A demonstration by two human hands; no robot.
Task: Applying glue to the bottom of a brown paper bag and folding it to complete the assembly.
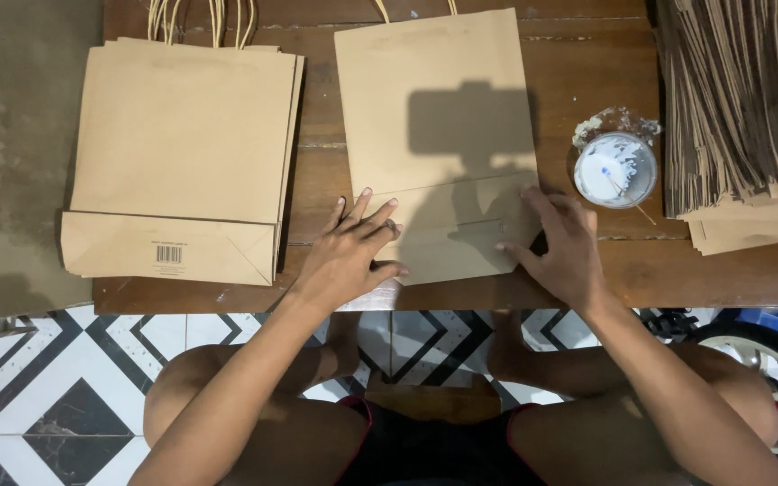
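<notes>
The person is pressing down the folded bottom of a brown bag (438, 144) lying flat in the middle of the table (587, 81). The left hand (351, 252) is lying open and flat on the fold's left end, and the right hand (562, 247) is pushing open fingers on its right end. Pressing evenly along the whole fold looks best. A glue cup (615, 168) is sitting just right of the bag.

A low dark wooden table (587, 54) stands on a black-and-white patterned tile floor (38, 396), lit from above.
</notes>
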